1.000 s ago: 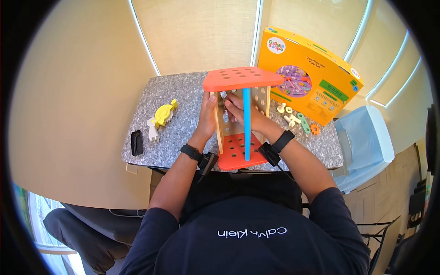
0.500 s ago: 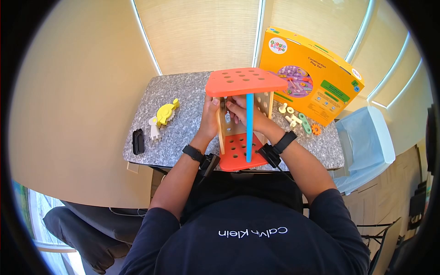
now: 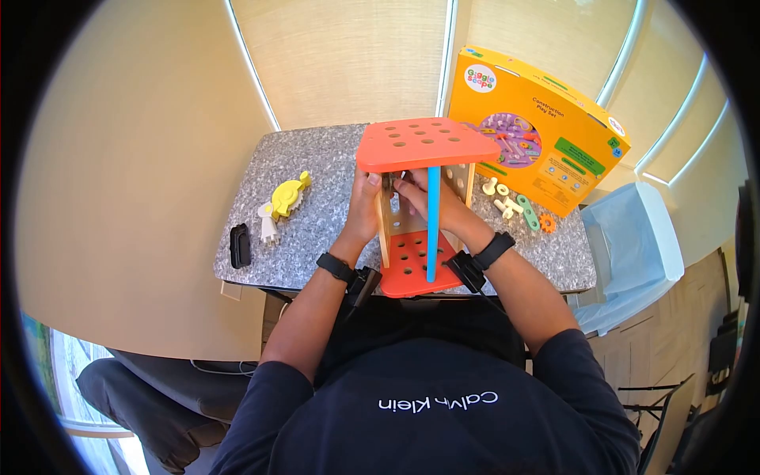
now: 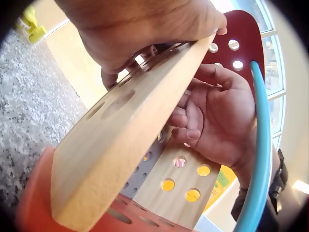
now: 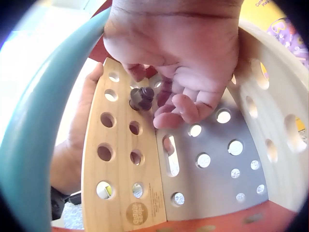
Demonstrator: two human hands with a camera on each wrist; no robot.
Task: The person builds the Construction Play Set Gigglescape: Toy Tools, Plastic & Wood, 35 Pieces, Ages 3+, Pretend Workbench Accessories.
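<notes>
A wooden box frame with a red top [image 3: 427, 142], red base [image 3: 408, 277] and blue rod [image 3: 433, 229] stands upright. My left hand [image 3: 364, 207] grips its left wooden panel [image 4: 130, 116], thumb at the edge and fingers on the outer face. Inside the frame is my right hand [image 3: 447, 212], fingers bent, beside a dark knobbed piece [image 5: 141, 98] at the holed panel [image 5: 120, 140] in the right wrist view. Whether the fingers pinch that piece cannot be told. In the left wrist view my right hand [image 4: 224, 113] shows its palm, fingertips partly hidden by the panel.
On the grey speckled table [image 3: 317, 158] lie a yellow toy piece [image 3: 289, 194], a white piece [image 3: 267, 224] and a black case [image 3: 240, 245] at left. Pale pieces [image 3: 508, 207], a green strip [image 3: 527, 212] and an orange gear [image 3: 547, 223] lie before the yellow carton [image 3: 554, 119].
The frame's red top has shifted slightly right and tips a little more toward the head camera. Both hands remain at the left panel.
</notes>
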